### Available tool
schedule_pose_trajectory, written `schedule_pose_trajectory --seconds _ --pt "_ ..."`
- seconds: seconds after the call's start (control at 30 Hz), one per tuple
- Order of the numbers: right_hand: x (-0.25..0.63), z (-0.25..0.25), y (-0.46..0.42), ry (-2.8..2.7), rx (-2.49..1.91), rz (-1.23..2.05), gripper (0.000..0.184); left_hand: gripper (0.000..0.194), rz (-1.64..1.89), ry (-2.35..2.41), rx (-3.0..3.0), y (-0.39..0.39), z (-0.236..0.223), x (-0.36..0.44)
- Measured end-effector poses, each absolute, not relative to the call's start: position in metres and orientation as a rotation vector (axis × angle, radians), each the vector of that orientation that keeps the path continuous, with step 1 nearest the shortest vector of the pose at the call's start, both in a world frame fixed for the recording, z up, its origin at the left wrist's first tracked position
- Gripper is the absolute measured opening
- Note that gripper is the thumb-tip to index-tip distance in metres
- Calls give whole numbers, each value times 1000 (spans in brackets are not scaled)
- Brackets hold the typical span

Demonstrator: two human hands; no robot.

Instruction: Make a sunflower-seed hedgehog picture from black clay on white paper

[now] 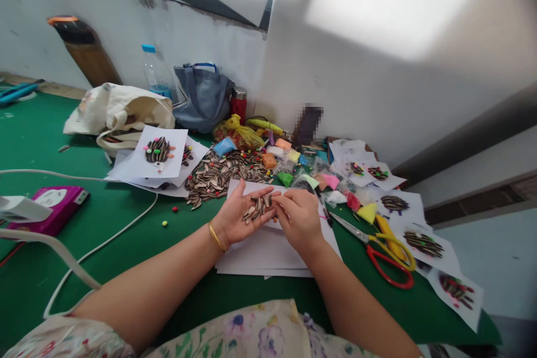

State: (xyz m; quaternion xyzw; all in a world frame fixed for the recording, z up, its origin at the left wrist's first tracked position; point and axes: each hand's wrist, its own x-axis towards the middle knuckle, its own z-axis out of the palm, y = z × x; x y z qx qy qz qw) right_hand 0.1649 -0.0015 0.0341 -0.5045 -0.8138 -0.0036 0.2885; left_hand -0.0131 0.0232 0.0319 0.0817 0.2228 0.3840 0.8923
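Observation:
Palm up, my left hand (239,215) holds a small heap of striped sunflower seeds (258,208), its fingers stretched out to the right. My right hand (300,218) is closed in a pinch at the left fingertips, close to the seeds; what lies between its thumb and finger is too small to make out. Both hands are above a stack of white paper (268,260). Just beyond them is a large pile of sunflower seeds (218,176) dotted with small coloured balls.
Red-and-yellow scissors (388,260) lie to the right, near sheets bearing seed pictures (423,243). Coloured clay packets (285,179) spread behind my hands. On the left are a hedgehog picture (161,151), a white cable (121,229) and a purple box (54,210). Bags (203,98) stand along the wall.

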Motion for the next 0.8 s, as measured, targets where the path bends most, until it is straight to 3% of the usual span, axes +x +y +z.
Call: schedule_pose_trajectory --seconds 0.3,0.67,0.8 --pt "161 34 -2 -2207 -1363 -37 30 72 741 440 213 20 32 -9" --pt "160 34 -3 -2067 -1291 188 14 69 726 433 194 20 29 -9" --pt "163 32 -1 -1989 -1263 222 15 53 738 480 185 17 32 -7"
